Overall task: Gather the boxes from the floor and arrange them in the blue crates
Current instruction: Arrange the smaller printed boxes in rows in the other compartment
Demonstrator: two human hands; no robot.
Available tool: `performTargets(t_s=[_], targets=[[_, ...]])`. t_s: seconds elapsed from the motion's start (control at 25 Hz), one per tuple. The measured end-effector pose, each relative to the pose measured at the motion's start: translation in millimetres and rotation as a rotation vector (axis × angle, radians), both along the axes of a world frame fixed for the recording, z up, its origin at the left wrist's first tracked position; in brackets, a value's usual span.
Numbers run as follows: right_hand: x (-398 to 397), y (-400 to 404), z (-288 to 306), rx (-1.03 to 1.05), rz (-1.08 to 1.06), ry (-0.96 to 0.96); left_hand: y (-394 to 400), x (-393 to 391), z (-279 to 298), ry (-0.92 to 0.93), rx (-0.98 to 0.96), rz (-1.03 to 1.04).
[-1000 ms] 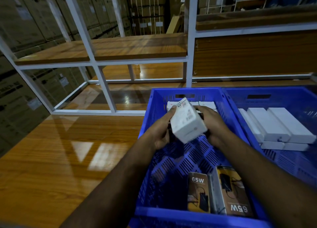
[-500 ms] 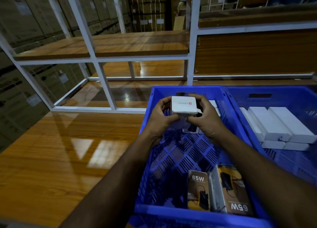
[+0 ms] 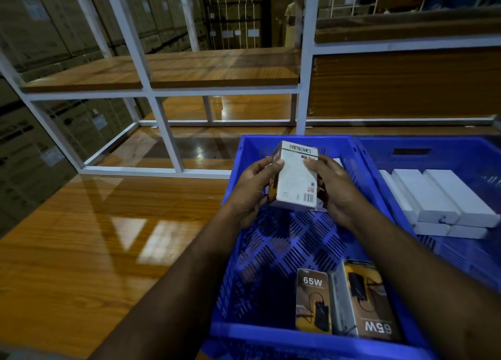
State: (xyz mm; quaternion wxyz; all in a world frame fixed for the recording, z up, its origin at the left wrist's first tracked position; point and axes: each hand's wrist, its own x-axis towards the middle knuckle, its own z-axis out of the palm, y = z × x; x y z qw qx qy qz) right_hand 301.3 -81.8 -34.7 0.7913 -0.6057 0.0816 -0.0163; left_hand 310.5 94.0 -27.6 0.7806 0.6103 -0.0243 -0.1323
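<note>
At the bottom of the frame, two dark boxes (image 3: 344, 302) lay side by side on the slatted floor of the near crate (image 3: 271, 251), against its front wall. Each showed a yellow and black picture of a charger and "65W" in white, the right one printed upside down to the viewer.

Higher, at centre frame, both hands held one box (image 3: 296, 176) above the far end of that crate. The left hand (image 3: 254, 188) wrapped its left side, thumb on the front; the right hand (image 3: 333, 188) gripped its right side. The box was upright, tilted slightly, its white face toward the camera with "PORTRONICS" across the top edge, a barcode and a small red mark at the lower right, and a dark side panel reading "65W". A white box corner showed just behind the right hand.

At right, a second crate (image 3: 423, 156) touched the first and held long plain white boxes (image 3: 433, 197) in two layers.

Both crates sat on a glossy wooden surface (image 3: 81, 237). Beyond, across the upper frame, stood a white-framed rack (image 3: 162, 115) with wooden shelves, and cartons (image 3: 40, 34) at upper left.
</note>
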Motion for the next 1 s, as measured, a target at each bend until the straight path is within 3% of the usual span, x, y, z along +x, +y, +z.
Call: performTargets(t_s=[0.28,0.56,0.76,1.0], targets=[[-1,1,1,0.039,0.017,0.008,-1,-2,4,0.025,0.004,0.001],[-3,3,3,-0.060,0.004,-0.058,-7,3,0,0.085,0.010,0.098],[-4,7,7,0.019,0.096,-0.122,-11,2,-3,0.082,0.222,0.179],[0,7,-5,-0.200,0.083,-0.193,-7,-1,1,0.136,-0.039,-0.070]])
